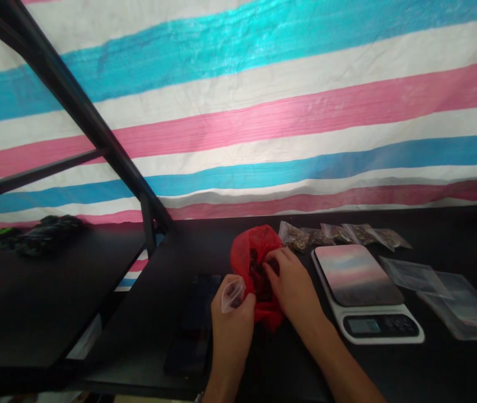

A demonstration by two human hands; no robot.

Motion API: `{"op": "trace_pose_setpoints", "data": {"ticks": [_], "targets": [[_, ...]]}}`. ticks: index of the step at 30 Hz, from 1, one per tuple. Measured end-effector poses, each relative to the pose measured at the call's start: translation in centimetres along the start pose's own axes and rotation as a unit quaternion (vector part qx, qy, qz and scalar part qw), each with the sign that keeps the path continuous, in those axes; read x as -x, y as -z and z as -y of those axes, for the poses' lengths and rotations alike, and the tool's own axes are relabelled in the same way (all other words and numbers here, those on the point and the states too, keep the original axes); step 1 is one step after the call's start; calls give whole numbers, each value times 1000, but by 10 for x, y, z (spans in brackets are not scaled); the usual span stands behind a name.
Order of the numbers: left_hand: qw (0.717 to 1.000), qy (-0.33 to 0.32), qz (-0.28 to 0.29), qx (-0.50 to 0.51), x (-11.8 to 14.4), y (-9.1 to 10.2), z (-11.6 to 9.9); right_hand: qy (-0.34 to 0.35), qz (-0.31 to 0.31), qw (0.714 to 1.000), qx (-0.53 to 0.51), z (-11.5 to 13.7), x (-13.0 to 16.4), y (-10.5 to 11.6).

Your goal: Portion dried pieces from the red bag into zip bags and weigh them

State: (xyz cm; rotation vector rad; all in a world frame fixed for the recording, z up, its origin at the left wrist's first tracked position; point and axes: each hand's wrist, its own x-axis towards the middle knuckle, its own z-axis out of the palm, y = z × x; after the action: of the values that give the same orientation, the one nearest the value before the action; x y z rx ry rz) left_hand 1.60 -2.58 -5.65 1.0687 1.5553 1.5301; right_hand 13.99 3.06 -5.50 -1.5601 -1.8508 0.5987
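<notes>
My left hand (pixel 230 319) holds a small clear plastic bag (pixel 232 293) open at its mouth, right beside a red plastic bag (pixel 252 250) lying on the black table (pixel 389 369). My right hand (pixel 291 282) reaches into the red bag's opening, fingers down among dark small pieces inside. Whether those fingers grip any pieces is hidden. A white kitchen scale (pixel 364 291) with a shiny plate sits just right of my right hand, with nothing on its plate.
Several small filled clear bags (pixel 339 235) lie in a row behind the scale. Flat unfilled clear bags (pixel 452 296) lie at the right. A dark phone (pixel 194 319) lies left of my hands. A black frame (pixel 96 129) and a lower shelf (pixel 32 291) stand left; a striped tarp hangs behind.
</notes>
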Motion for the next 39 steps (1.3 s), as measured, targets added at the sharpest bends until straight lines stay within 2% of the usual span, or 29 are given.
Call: {"op": "trace_pose_setpoints", "data": {"ticks": [3, 8, 12, 16, 20, 27, 32, 36, 39], "targets": [[999, 17, -16, 36, -4, -1, -1, 2, 17, 1000, -18, -2, 0, 3], [992, 31, -76, 95, -6, 3, -4, 2, 0, 1000, -16, 11, 5, 21], [988, 54, -69, 128, -4, 8, -6, 15, 69, 997, 8, 22, 10, 23], [981, 80, -67, 164, -2, 11, -7, 8, 77, 995, 65, 22, 12, 15], [971, 100, -56, 208, -4, 11, -10, -2, 111, 993, 48, 24, 12, 12], [944, 106, -73, 304, -7, 7, -19, -56, 121, 990, -37, 16, 10, 19], [957, 71, -69, 273, -2, 4, -20, -40, 130, 987, -90, 1, 9, 26], [988, 4, -38, 153, 2, 8, -15, -41, 128, 985, -110, -1, 8, 30], [993, -11, -26, 110, 2, 13, -12, -54, 125, 988, -77, 0, 9, 29]]}}
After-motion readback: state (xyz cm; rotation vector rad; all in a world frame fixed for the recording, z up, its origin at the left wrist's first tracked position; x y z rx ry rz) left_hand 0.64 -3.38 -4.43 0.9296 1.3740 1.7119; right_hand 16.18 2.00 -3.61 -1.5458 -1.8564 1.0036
